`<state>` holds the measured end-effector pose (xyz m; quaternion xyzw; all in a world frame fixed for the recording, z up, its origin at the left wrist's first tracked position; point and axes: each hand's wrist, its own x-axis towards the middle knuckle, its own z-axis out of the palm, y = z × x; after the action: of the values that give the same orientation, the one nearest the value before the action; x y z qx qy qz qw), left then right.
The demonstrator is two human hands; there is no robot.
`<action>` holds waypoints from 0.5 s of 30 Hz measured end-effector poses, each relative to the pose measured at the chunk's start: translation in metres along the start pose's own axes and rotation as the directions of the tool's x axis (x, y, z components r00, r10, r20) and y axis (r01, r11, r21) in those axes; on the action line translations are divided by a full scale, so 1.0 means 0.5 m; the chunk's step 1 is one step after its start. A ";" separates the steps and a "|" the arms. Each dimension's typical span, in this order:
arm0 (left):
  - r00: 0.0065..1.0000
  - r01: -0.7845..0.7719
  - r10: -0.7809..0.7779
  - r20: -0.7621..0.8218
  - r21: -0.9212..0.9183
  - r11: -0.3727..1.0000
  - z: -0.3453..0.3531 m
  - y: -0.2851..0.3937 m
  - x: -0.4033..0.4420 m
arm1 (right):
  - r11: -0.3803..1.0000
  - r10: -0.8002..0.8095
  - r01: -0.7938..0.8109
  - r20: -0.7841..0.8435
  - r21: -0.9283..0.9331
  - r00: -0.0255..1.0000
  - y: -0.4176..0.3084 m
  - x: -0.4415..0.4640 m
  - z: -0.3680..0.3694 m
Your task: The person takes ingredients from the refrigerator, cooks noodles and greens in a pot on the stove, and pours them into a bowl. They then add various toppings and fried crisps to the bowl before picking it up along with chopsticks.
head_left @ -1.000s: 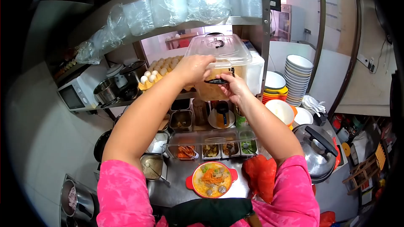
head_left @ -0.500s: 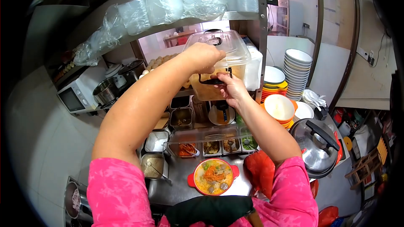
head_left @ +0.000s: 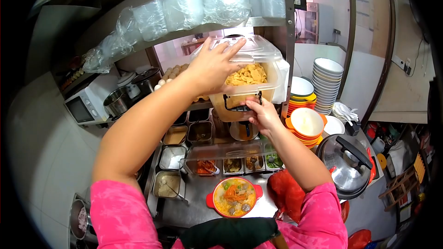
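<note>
A clear plastic storage box (head_left: 276,81) stands on the shelf, its lid (head_left: 262,50) pushed back so the front is uncovered. Yellowish-brown curled pieces of food (head_left: 249,74) show inside. My left hand (head_left: 214,67) lies on the lid with its fingers spread; its thumb side is partly hidden. At the box's front, my right hand (head_left: 263,115) grips the black handle (head_left: 237,108) between thumb and fingers. Below, a red two-handled bowl (head_left: 210,199) on the steel counter holds noodles in broth with orange shreds and meatballs.
Trays of toppings (head_left: 233,164) sit under a clear guard (head_left: 226,147). At right are stacked bowls (head_left: 327,83), orange bowls (head_left: 308,122) and a pressure cooker (head_left: 344,166). Wrapped plastic containers (head_left: 226,0) line the shelf above. Eggs (head_left: 170,74) sit left of the box.
The lid has gone back, uncovering the food in the box. My left hand has opened from a closed grip and spread over the lid; my right hand stays at the handle.
</note>
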<state>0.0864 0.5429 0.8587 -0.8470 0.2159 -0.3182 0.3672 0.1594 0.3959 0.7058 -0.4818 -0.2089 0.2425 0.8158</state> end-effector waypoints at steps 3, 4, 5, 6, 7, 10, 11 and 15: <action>0.997 0.063 -0.061 0.053 -0.036 0.997 -0.015 0.034 -0.034 | 0.998 0.026 -0.023 0.040 -0.058 0.999 -0.001 -0.026 -0.017; 0.994 0.109 -0.107 0.022 -0.091 0.990 -0.020 0.047 -0.044 | 0.992 0.053 -0.046 0.059 -0.116 0.997 -0.001 -0.035 -0.023; 0.988 0.151 -0.153 -0.006 -0.148 0.978 -0.023 0.060 -0.055 | 0.985 0.044 -0.040 0.020 -0.167 0.999 0.008 -0.045 -0.026; 0.980 0.159 -0.167 -0.106 -0.078 0.984 -0.004 0.077 -0.068 | 0.910 0.126 -0.072 0.106 -0.407 0.986 0.001 -0.053 -0.042; 0.979 0.162 -0.170 -0.108 -0.081 0.983 0.003 0.092 -0.081 | 0.779 0.227 -0.075 0.168 -0.623 0.959 -0.013 -0.067 -0.058; 0.957 0.183 -0.173 -0.231 0.024 0.983 0.011 0.128 -0.116 | 0.223 -0.160 0.239 0.206 -0.945 0.965 -0.068 -0.138 -0.063; 0.957 0.189 -0.181 -0.229 0.015 0.982 0.011 0.134 -0.123 | 0.269 -0.194 0.227 0.178 -0.936 0.965 -0.091 -0.148 -0.062; 0.955 0.182 -0.183 -0.232 -0.026 0.983 0.002 0.159 -0.133 | -0.266 -0.458 0.508 0.571 -0.819 0.682 -0.139 -0.108 -0.018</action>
<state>0.0299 0.5325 0.7727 -0.8207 0.1793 -0.4475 0.3066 0.1353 0.3284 0.7577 -0.7657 -0.5004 -0.3133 0.2553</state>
